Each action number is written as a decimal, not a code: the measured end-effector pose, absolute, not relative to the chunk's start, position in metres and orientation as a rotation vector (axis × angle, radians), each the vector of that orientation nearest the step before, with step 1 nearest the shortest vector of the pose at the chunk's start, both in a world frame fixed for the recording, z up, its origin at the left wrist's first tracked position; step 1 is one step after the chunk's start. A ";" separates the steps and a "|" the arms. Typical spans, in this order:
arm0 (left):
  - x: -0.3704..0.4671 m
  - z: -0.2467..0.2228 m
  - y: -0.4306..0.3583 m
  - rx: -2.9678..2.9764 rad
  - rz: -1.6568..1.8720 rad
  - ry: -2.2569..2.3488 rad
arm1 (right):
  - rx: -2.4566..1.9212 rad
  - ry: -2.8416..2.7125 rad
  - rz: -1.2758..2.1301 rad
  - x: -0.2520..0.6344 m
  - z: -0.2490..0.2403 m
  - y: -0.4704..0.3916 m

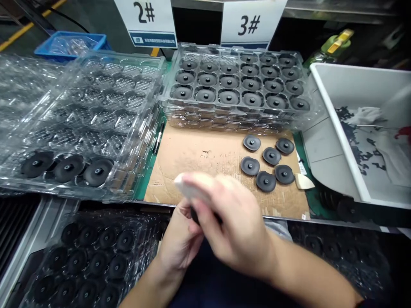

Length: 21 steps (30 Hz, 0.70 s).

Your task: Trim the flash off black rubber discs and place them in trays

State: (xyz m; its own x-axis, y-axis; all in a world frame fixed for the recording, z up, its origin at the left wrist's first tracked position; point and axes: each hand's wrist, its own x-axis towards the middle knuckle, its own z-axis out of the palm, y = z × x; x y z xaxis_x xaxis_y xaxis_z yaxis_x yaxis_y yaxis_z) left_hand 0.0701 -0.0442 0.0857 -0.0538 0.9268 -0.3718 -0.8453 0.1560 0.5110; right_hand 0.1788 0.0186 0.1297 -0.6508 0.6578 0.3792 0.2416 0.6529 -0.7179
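Observation:
Both hands meet at the front edge of the brown cardboard point(189, 149). My right hand point(234, 218) is closed around a pale, blurred object point(186, 188) whose tip points up and left. Beneath it, my left hand point(183, 239) has its fingers bent round a dark part point(195, 215), mostly hidden between the hands. Several black round parts with a central hub, such as one black disc point(266, 182), lie on the cardboard to the right of my hands. Beside them is a cream wedge-shaped piece point(304, 182).
A stacked clear tray point(224, 110) with black discs stands behind the cardboard. At left, another clear tray point(123, 145) holds three discs in its front row. A white bin point(337, 149) with scraps is at right. Lower left sits a disc-filled tray point(93, 244).

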 end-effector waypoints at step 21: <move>0.094 0.082 -0.042 0.025 1.181 0.586 | -1.165 -2.040 1.117 0.279 0.027 0.031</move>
